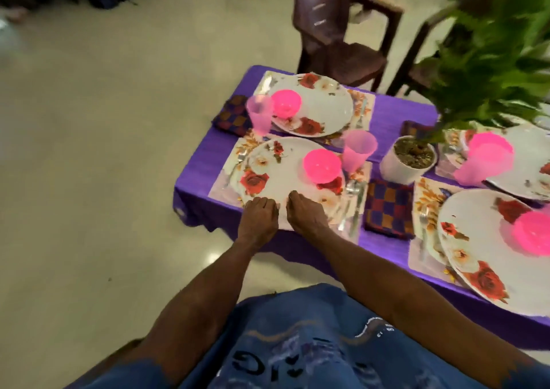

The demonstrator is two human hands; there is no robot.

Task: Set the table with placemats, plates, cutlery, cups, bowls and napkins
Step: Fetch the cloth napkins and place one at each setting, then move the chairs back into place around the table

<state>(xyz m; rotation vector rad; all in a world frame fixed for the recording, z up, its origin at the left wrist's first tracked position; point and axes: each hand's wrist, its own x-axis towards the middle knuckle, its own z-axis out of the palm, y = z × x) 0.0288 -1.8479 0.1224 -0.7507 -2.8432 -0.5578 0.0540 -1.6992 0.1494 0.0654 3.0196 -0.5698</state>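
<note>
Both your left hand (pixel 259 214) and right hand (pixel 303 210) pinch the plate (pixel 282 177) rim at 6 o'clock; it's stiff, glossy, breakable, and the bowl (pixel 322 164) at 2 o'clock may slide.

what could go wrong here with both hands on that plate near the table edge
1. Both the left hand and the right hand grip the near rim of the floral plate, which sits close to the table edge; a pull could slide it off.
2. The pink bowl rests on that plate, so tilting the plate may send it sliding.
3. The pink cup stands right beside the plate; a shove could knock it over.
</note>
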